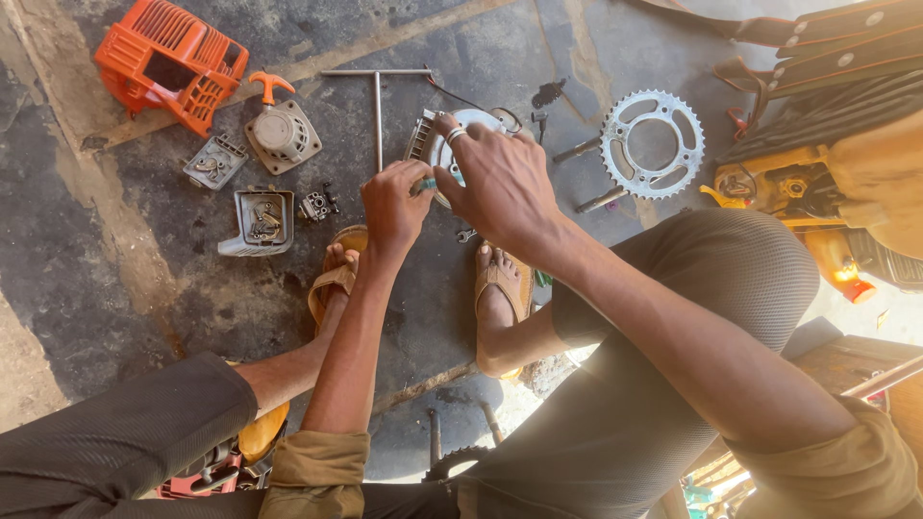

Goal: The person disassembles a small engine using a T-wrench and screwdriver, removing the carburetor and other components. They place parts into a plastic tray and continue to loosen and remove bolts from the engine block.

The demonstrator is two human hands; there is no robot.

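- At frame centre, the right hand (502,183) gripped a round metal engine part (461,130).
- The left hand (392,207) pinched a small teal tool (426,184) against it.
- A sprocket (653,144) lay upper right.

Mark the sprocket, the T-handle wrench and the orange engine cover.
sprocket (615,144), head view, on its left toothed ring.
T-handle wrench (378,115), head view, on the shaft below the crossbar.
orange engine cover (159,38), head view, on its slatted top.

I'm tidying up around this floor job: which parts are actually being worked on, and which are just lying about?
In hand:
left hand and right hand on the round metal engine part.

Lying about:
orange housing
T-handle wrench
sprocket
grey cover
starter unit
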